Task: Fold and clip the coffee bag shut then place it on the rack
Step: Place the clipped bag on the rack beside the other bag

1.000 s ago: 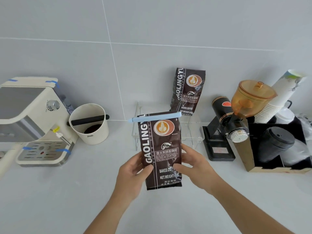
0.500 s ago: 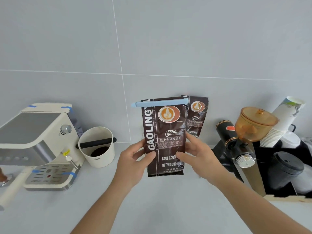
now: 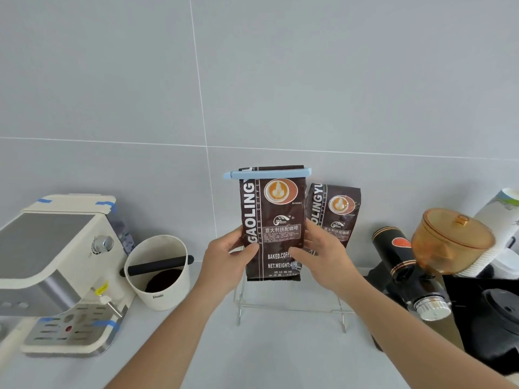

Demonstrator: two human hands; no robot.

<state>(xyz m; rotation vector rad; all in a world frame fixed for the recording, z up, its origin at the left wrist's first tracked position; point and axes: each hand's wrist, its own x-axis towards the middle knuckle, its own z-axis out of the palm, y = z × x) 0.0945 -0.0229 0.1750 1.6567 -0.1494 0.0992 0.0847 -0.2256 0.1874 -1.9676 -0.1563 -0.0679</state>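
I'm holding the coffee bag [image 3: 273, 226] upright over the clear rack [image 3: 290, 307], my left hand [image 3: 227, 258] and right hand [image 3: 323, 255] each pinching a side. The blue clip [image 3: 266, 173] is clamping its folded top; a second bag [image 3: 334, 213] is standing just right.

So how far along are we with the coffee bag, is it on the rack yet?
Folding and clipping look done: the blue clip spans the folded top of the coffee bag. In hand: the left hand and right hand grip its sides, holding it upright over the clear rack, beside a second bag. Left: set it on the rack and let go; whether its bottom touches yet is unclear.
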